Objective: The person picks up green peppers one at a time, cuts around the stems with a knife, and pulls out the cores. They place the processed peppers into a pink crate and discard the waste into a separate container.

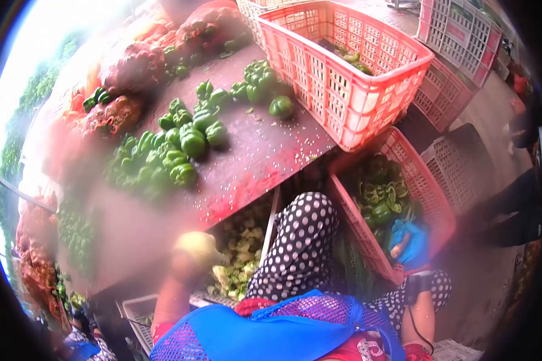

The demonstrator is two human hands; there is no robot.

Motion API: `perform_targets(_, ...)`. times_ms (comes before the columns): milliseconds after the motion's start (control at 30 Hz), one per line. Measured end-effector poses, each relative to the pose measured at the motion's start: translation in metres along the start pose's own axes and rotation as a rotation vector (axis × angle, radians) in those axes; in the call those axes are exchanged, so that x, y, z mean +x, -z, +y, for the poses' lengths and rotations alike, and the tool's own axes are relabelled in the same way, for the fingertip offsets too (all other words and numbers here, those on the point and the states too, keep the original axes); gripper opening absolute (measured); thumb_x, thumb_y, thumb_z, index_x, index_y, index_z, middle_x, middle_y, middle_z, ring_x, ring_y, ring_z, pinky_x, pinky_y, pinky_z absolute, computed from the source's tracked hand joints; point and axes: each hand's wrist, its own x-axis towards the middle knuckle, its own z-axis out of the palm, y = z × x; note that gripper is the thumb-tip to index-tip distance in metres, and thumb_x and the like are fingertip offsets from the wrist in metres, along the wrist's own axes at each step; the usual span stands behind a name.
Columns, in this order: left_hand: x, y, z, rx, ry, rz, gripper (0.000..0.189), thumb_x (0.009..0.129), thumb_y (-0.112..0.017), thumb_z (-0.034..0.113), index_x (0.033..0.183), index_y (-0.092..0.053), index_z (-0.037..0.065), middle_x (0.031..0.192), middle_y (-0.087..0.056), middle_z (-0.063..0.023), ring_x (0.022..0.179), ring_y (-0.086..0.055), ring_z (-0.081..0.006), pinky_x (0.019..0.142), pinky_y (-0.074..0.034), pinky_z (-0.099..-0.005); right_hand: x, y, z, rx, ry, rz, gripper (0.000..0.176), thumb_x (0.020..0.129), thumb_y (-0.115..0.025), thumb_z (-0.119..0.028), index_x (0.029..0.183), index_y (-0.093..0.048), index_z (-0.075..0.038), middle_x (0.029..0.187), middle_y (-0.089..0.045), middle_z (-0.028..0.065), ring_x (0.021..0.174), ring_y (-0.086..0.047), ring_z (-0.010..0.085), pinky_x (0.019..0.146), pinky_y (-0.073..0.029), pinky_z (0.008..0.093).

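Observation:
My left hand (196, 249), in a pale yellow covering, is smeared, so its fingers and anything in them cannot be made out. It is just above a bin of pale green cores and scraps (241, 246), beside the table's front edge. In a blue glove, my right hand (408, 243) is curled closed at the near end of a red crate (430, 180) holding green pepper pieces (382, 195). What it grips, if anything, is hidden. Whole green peppers (190, 141) lie in a pile on the reddish table (259, 156), left of centre.
A large red crate (343, 90) with a few peppers inside stands on the table's right part. Net sacks (132, 69) sit at the back left. More crates (457, 36) stand at the right, near another person's dark-clothed leg (512, 207). My knee (304, 228) is between the bins.

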Motion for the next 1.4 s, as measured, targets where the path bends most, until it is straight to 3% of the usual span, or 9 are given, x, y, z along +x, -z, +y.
perform_targets(300, 0.267, 0.253, 0.018, -0.289, -0.314, 1.209, 0.043, 0.092, -0.064, 0.047, 0.113, -0.069, 0.01, 0.107, -0.07, -0.018, 0.1, -0.067, -0.0389, 0.089, -0.052, -0.0468, 0.028, -0.002, 0.005, -0.287, 0.024, 0.252, 0.024, 0.091, -0.07, -0.025, 0.111, -0.064, -0.012, 0.077, -0.058, 0.0012, 0.06, -0.054, 0.0152, 0.05, -0.046, 0.0307)
perform_targets(467, 0.389, 0.362, 0.046, -0.286, -0.299, 0.628, 0.045, 0.095, -0.056, 0.043, 0.123, -0.069, 0.011, 0.128, -0.068, -0.0174, 0.122, -0.062, -0.0341, 0.101, -0.048, -0.0419, 0.042, 0.031, 0.0, -0.169, 0.009, 0.142, 0.032, 0.093, -0.063, -0.017, 0.125, -0.062, -0.009, 0.084, -0.063, 0.0063, 0.062, -0.059, 0.0209, 0.052, -0.051, 0.0371)
perform_targets(667, 0.441, 0.355, 0.043, -0.642, -0.349, 0.13, 0.044, 0.091, -0.063, 0.048, 0.111, -0.075, 0.01, 0.098, -0.075, -0.01, 0.088, -0.068, -0.0207, 0.084, -0.052, -0.0369, 0.057, 0.018, 0.001, -0.273, 0.027, 0.166, 0.045, 0.096, -0.062, -0.015, 0.138, -0.05, -0.005, 0.087, -0.065, 0.0109, 0.066, -0.062, 0.0206, 0.058, -0.054, 0.037)
perform_targets(867, 0.308, 0.274, 0.068, -0.245, -0.354, 0.407, 0.05, 0.089, -0.062, 0.056, 0.091, -0.079, 0.009, 0.095, -0.073, -0.0137, 0.1, -0.068, -0.0305, 0.094, -0.052, -0.0421, 0.08, -0.096, 0.011, -1.098, -0.008, -0.05, 0.052, 0.091, -0.067, -0.004, 0.141, -0.051, -0.005, 0.083, -0.06, 0.0052, 0.068, -0.056, 0.012, 0.06, -0.051, 0.0279)
perform_targets(933, 0.31, 0.206, 0.064, -0.173, -0.365, 0.84, 0.047, 0.09, -0.06, 0.056, 0.087, -0.079, 0.013, 0.099, -0.07, -0.0125, 0.111, -0.06, -0.0352, 0.098, -0.048, -0.0465, 0.107, -0.137, 0.017, -1.462, 0.532, -0.503, 0.061, 0.088, -0.072, -0.005, 0.145, -0.049, -0.004, 0.088, -0.059, 0.005, 0.07, -0.054, 0.0102, 0.064, -0.05, 0.0247)
perform_targets(1067, 0.273, 0.156, 0.038, -0.175, -0.352, 0.907, 0.032, 0.09, -0.061, 0.042, 0.097, -0.078, 0.016, 0.107, -0.067, -0.0127, 0.114, -0.055, -0.0372, 0.099, -0.045, -0.0482, 0.147, -0.236, 0.044, -1.308, 0.485, -0.453, 0.088, 0.081, -0.086, -0.024, 0.153, -0.039, -0.008, 0.119, -0.053, 0.013, 0.087, -0.061, 0.0195, 0.08, -0.056, 0.035)
perform_targets(1167, 0.246, 0.13, 0.027, -0.073, -0.268, 1.034, 0.021, 0.09, -0.061, 0.032, 0.097, -0.076, 0.02, 0.113, -0.069, -0.0095, 0.117, -0.058, -0.0374, 0.102, -0.046, -0.0481, 0.183, -0.283, 0.073, -1.591, 1.038, -0.44, 0.099, 0.077, -0.09, -0.034, 0.156, -0.036, -0.008, 0.138, -0.047, 0.0161, 0.111, -0.061, 0.0273, 0.092, -0.053, 0.0395)
perform_targets(1333, 0.251, 0.204, 0.011, -0.221, -0.175, 0.858, 0.026, 0.091, -0.067, 0.035, 0.104, -0.075, 0.014, 0.103, -0.073, -0.0099, 0.095, -0.069, -0.0333, 0.089, -0.055, -0.0425, 0.261, -0.328, 0.06, -1.678, 1.371, -0.13, 0.095, 0.081, -0.086, -0.037, 0.156, -0.036, -0.008, 0.139, -0.044, 0.022, 0.113, -0.06, 0.0347, 0.091, -0.054, 0.0362)
perform_targets(1400, 0.29, 0.263, 0.022, -0.321, -0.14, 0.917, 0.037, 0.092, -0.067, 0.037, 0.119, -0.071, 0.013, 0.109, -0.073, -0.0142, 0.1, -0.068, -0.0351, 0.088, -0.055, -0.0428, 0.287, -0.328, 0.053, -1.434, 0.971, -0.373, 0.084, 0.088, -0.079, -0.032, 0.156, -0.035, -0.01, 0.134, -0.051, 0.0174, 0.116, -0.059, 0.0294, 0.095, -0.053, 0.0432)
